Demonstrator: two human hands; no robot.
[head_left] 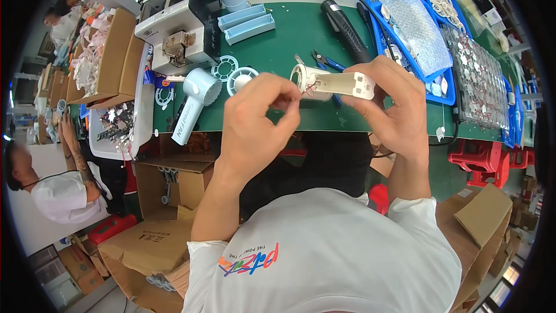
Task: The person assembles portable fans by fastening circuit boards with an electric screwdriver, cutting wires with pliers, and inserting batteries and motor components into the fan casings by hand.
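Note:
My right hand [399, 104] grips the handle end of a white handheld-fan housing [333, 83], its hollow side up, above the table's near edge. Thin red wires [311, 88] come out where the handle meets the round head. My left hand [258, 113] is closed in a pinch beside that round head, its fingertips close to the wires. What the pinch holds, if anything, is too small to make out. Just behind the housing lie blue-handled cutters [328, 62]. Left of my left hand rest an assembled light-blue fan [198, 95] and ring-shaped grilles [225, 68].
A black corded electric screwdriver [346, 30] lies behind my right hand. Blue trays [443, 97] of parts stand at the right. A metal machine [176, 32], light-blue shells [249, 26] and a white bin [142, 122] are at the left. Cardboard boxes [147, 243] flank me; another person [63, 191] sits far left.

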